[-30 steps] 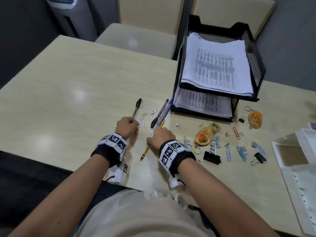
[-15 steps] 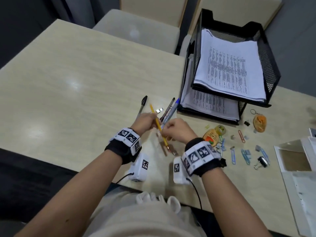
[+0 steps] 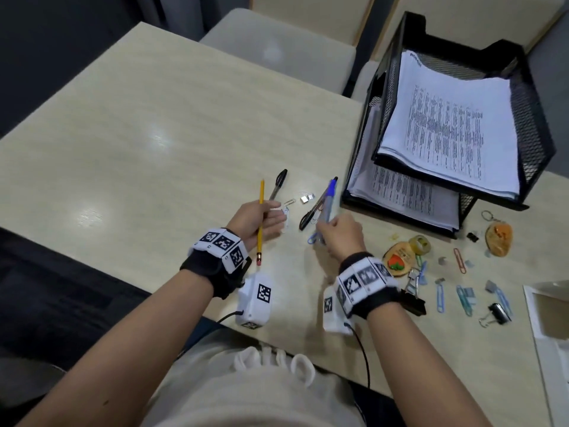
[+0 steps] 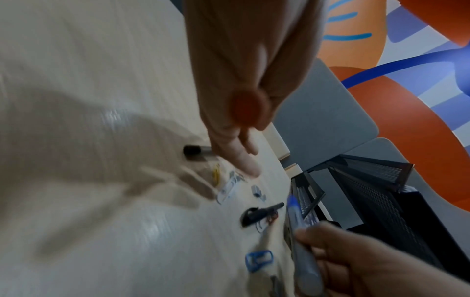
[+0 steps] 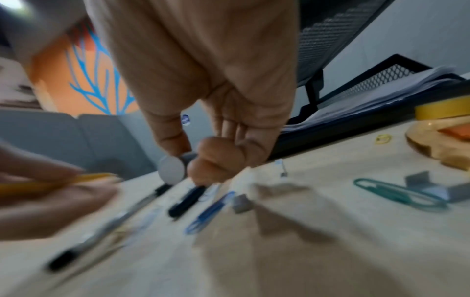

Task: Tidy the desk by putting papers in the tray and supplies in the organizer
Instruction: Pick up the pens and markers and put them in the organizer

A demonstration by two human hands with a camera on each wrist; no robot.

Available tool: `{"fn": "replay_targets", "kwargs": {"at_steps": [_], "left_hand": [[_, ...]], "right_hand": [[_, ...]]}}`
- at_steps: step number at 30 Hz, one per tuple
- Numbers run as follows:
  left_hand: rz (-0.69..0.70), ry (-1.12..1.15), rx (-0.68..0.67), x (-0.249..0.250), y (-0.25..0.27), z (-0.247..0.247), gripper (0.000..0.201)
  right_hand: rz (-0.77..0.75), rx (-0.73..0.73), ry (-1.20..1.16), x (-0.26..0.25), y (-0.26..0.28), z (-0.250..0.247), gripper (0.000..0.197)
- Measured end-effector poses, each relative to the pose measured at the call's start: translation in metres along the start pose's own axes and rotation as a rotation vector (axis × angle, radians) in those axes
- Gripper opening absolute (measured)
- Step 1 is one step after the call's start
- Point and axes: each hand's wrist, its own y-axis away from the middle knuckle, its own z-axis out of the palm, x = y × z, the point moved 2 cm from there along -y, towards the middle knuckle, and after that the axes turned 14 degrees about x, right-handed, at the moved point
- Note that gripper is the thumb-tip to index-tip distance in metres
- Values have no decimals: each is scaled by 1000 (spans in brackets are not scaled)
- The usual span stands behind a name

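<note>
Head view: the person's left hand [image 3: 258, 221] holds a yellow wooden pencil with a red eraser [image 3: 260, 220] above the pale wood-grain desk [image 3: 147, 143], fingers curled round its shaft, eraser end pointing back toward the wrist. The right hand [image 3: 338, 234] has its fingers clamped on a blue-capped pen with a pale barrel [image 3: 328, 201], cap pointing away toward the tray. Just left of that pen a black pen [image 3: 311, 215] lies on the desk, and another black-capped pen with a clear barrel [image 3: 278, 183] lies beside the pencil's far end, partly behind the left hand. Small white and silver clips [image 3: 303, 198] lie between the two hands.

The black wire-mesh two-tier paper tray [image 3: 535, 124] stands at the far right of the desk, with printed white sheets [image 3: 446, 134] stacked in both tiers. In front of it are scattered supplies: a wooden key fob with an orange and green picture [image 3: 398, 257], a small roll of yellow tape [image 3: 419, 244], an orange keychain [image 3: 498, 237], a red paper clip [image 3: 459, 260], several blue paper clips [image 3: 462, 298] and a black binder clip [image 3: 412, 302]. A white box [image 3: 542, 309] shows at the right edge.

Left wrist view is blurred; it shows the pencil's eraser end-on in the hand. The right wrist view, blurred too, shows the pen's pale butt end between thumb and fingers.
</note>
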Motion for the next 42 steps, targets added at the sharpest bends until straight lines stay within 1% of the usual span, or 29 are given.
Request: {"fn": "replay_targets", "kwargs": {"at_steps": [2,4,5,6,8,9,11,12,14,16,18,20,22,23,24,26,27,28,30,31,32,33,34,36,38,40,42], "left_hand": [[-36,10,-65,-3,4,11,18],[-70,60,-127,-4,7,21,28],[-82,105,-144,-3,7,24,33],[-84,151,-148,-3,6,25,37],[-48,208,-119,0,4,22,37],[-19,219,-97,2,3,19,36],[45,221,-55,5,1,11,32],[86,192,-36,7,1,6,29],[163,77,-9,7,0,-4,24],[206,-21,6,6,-2,-13,21],[224,-50,7,4,-2,-19,22],[220,-53,-1,4,-1,-19,25],[214,-46,-13,5,2,-15,27],[228,-44,-18,7,3,-12,26],[249,-44,-23,8,3,-8,22],[298,-64,-45,12,5,1,13],[318,-70,-71,14,8,5,11],[337,-65,-113,16,9,8,12],[364,-47,-194,19,12,13,16],[361,-53,-194,20,15,12,16],[348,-67,-158,20,14,8,15],[340,-87,-99,19,13,1,16],[336,-109,-32,16,9,-7,18],[317,-158,109,8,2,-26,22],[282,-205,219,0,0,-42,25],[254,-240,295,-7,0,-52,31],[237,-252,338,-11,2,-58,35]], "right_hand": [[-48,-141,-103,-2,28,-4,10],[-110,-287,-154,-4,40,-3,17],[-164,-334,-124,-5,39,-2,20],[-229,-350,-82,-9,36,-4,21],[-326,-298,-34,-16,21,-2,15],[-359,-229,-6,-20,11,-1,14],[-456,-58,160,-25,-9,6,15],[-528,-15,286,-27,-16,10,20],[-685,-52,529,-29,-20,21,30],[-819,-83,677,-27,-18,28,29],[-920,-81,722,-23,-17,29,25],[-990,-77,703,-23,-16,26,25],[-1031,-61,544,-27,-12,15,24],[-1031,-26,400,-32,-8,7,21],[-992,15,239,-38,-4,-2,17],[-843,80,-70,-52,1,-16,7],[-765,79,-174,-59,0,-16,4],[-695,56,-252,-66,1,-15,3],[-561,-8,-333,-78,-5,-5,8],[-487,-43,-360,-82,-9,2,8],[-410,-73,-383,-86,-13,11,8],[-344,-77,-390,-89,-18,21,6],[-296,-51,-354,-92,-22,30,6],[-242,5,-173,-95,-30,46,14],[-204,-28,29,-94,-27,60,14],[-205,-88,157,-87,-22,74,25],[-239,-73,204,-80,-18,81,19]]}}
